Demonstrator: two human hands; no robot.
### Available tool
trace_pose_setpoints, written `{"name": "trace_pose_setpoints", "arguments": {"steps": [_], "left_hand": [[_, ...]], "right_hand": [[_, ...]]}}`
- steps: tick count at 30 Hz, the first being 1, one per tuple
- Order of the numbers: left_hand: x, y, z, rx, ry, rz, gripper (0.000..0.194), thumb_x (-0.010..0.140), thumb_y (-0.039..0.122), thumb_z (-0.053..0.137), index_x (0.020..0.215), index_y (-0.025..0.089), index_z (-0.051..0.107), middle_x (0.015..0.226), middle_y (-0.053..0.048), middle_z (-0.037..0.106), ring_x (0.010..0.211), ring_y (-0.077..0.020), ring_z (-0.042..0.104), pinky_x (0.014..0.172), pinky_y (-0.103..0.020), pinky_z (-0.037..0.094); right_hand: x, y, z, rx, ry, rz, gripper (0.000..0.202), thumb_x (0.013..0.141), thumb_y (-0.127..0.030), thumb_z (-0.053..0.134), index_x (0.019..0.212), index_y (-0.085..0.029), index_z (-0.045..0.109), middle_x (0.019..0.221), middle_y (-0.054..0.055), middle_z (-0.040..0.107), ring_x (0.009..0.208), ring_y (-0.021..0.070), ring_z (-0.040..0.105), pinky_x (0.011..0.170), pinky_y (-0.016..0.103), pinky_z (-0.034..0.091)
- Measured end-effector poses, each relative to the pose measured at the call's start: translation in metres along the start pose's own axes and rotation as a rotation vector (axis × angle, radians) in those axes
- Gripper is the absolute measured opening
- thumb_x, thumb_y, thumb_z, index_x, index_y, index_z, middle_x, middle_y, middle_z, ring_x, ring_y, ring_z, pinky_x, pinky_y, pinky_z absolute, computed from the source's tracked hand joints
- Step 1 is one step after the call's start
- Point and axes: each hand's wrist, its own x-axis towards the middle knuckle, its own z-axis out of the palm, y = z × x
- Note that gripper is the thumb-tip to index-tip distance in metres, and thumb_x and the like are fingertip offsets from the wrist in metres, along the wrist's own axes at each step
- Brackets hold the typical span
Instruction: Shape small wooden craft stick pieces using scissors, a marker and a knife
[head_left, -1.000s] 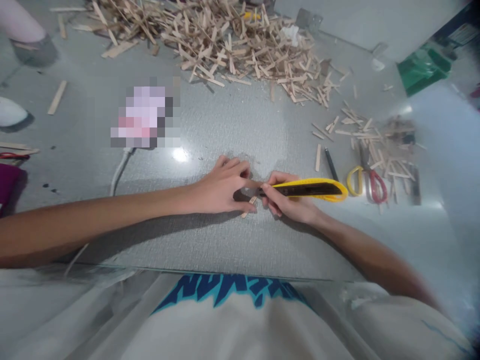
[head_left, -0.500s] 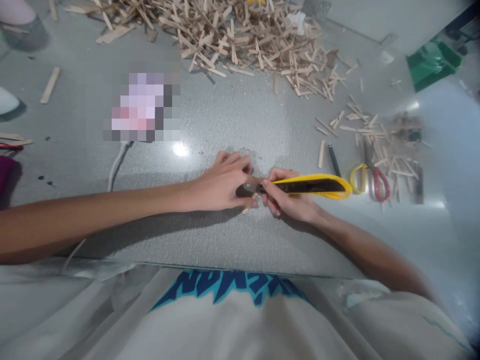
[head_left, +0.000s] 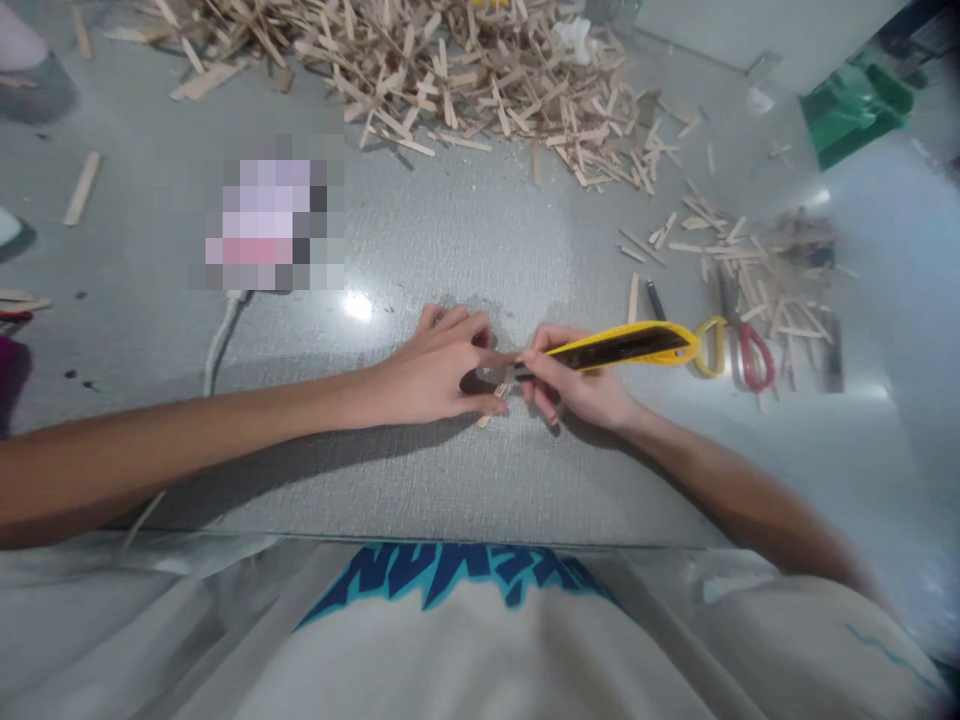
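My right hand (head_left: 577,388) is closed round a yellow and black utility knife (head_left: 626,346). The knife's handle points off to the right, and its blade end lies at my left fingertips. Under the thumb and index finger of my left hand (head_left: 442,368), a small wooden craft stick (head_left: 484,419) is pinned against the tabletop, slanting. Only its near end and a short stretch between the fingers show. Exactly where the blade meets the stick is too small to make out.
A heap of craft sticks (head_left: 465,80) spreads along the far side. Scissors (head_left: 739,340), a dark pen-like rod (head_left: 654,300) and cut pieces (head_left: 750,265) lie to the right. A blurred-out device (head_left: 262,215) with a white cable (head_left: 219,345) sits at left. The table edge (head_left: 420,540) runs by my shirt.
The knife's handle end has swung slightly away from me. My left hand keeps its hold on the stick. The whole view has shifted a little.
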Motion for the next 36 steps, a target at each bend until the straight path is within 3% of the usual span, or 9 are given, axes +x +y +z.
{"name": "trace_pose_setpoints", "arguments": {"steps": [5,8,11,14,17,21,25,28,36], "left_hand": [[-0.006,0.003,0.0,-0.017,0.031,-0.052,0.055,0.092,0.059,0.086,0.132,0.023,0.075,0.111,-0.008,0.066,0.109,-0.032,0.057,0.097,-0.044,0.034],[-0.011,0.004,-0.001,-0.028,0.053,-0.082,0.038,0.094,0.05,0.086,0.118,0.021,0.078,0.105,-0.007,0.069,0.105,-0.0299,0.06,0.097,-0.044,0.038],[-0.014,0.004,-0.003,-0.06,0.079,-0.085,0.012,0.102,0.03,0.075,0.107,0.02,0.079,0.099,-0.006,0.068,0.097,-0.0259,0.061,0.091,-0.041,0.042],[-0.016,0.003,-0.001,-0.092,0.106,-0.098,0.013,0.105,0.019,0.062,0.101,0.018,0.075,0.098,-0.007,0.067,0.1,-0.0264,0.061,0.085,-0.039,0.046],[-0.017,0.002,0.003,-0.079,0.119,-0.07,0.016,0.106,0.017,0.054,0.094,0.018,0.065,0.1,-0.009,0.067,0.102,-0.0275,0.061,0.085,-0.04,0.049],[-0.017,0.001,0.008,-0.217,0.175,-0.105,0.012,0.108,0.02,0.046,0.1,0.021,0.054,0.087,-0.005,0.064,0.08,-0.021,0.062,0.069,-0.035,0.048],[-0.011,0.004,0.008,-0.72,0.198,-0.216,0.02,0.114,0.036,0.049,0.127,0.022,0.052,0.085,0.0,0.066,0.058,-0.0126,0.061,0.054,-0.026,0.048],[-0.007,0.007,0.01,-0.982,0.135,-0.272,0.027,0.114,0.047,0.052,0.123,0.022,0.053,0.089,-0.002,0.069,0.058,-0.0138,0.068,0.043,-0.021,0.047],[-0.009,0.01,0.014,-1.047,0.116,-0.203,0.017,0.113,0.038,0.054,0.118,0.023,0.048,0.084,0.001,0.071,0.063,-0.0151,0.075,0.041,-0.017,0.053]], "right_hand": [[-0.003,-0.005,-0.04,-0.82,0.127,-0.342,0.025,0.112,-0.041,0.059,0.123,-0.022,0.072,0.101,0.01,0.076,0.082,0.0215,0.072,0.069,0.032,0.059],[-0.003,-0.007,-0.059,-1.262,0.028,-0.343,0.037,0.112,-0.019,0.045,0.138,-0.025,0.071,0.119,0.014,0.074,0.094,0.0245,0.071,0.076,0.035,0.058],[-0.003,-0.012,-0.062,-1.46,0.073,-0.321,0.054,0.109,-0.007,0.037,0.154,-0.026,0.061,0.13,0.015,0.071,0.1,0.0249,0.07,0.077,0.034,0.057],[-0.007,-0.021,-0.053,-1.474,0.27,-0.258,0.041,0.114,-0.018,0.04,0.147,-0.02,0.063,0.124,0.016,0.073,0.098,0.0272,0.072,0.074,0.036,0.055],[-0.015,-0.027,-0.04,-1.465,0.205,-0.105,0.032,0.11,-0.044,0.063,0.129,-0.018,0.067,0.112,0.016,0.075,0.091,0.0309,0.073,0.07,0.038,0.052],[-0.025,-0.026,-0.034,-1.442,0.114,0.017,0.021,0.112,-0.026,0.055,0.13,-0.018,0.062,0.112,0.016,0.075,0.087,0.0307,0.074,0.071,0.039,0.051],[-0.037,-0.019,-0.036,-1.229,0.252,-0.136,0.024,0.112,-0.02,0.044,0.134,-0.019,0.056,0.116,0.015,0.074,0.102,0.0306,0.074,0.087,0.041,0.057],[-0.046,-0.012,-0.028,-1.11,0.295,-0.231,0.025,0.112,-0.022,0.048,0.136,-0.02,0.055,0.114,0.012,0.076,0.099,0.0273,0.076,0.087,0.039,0.06],[-0.059,-0.005,-0.011,-1.101,0.216,-0.415,0.026,0.116,-0.029,0.056,0.141,-0.021,0.062,0.117,0.012,0.079,0.099,0.0237,0.079,0.078,0.033,0.062]]}}
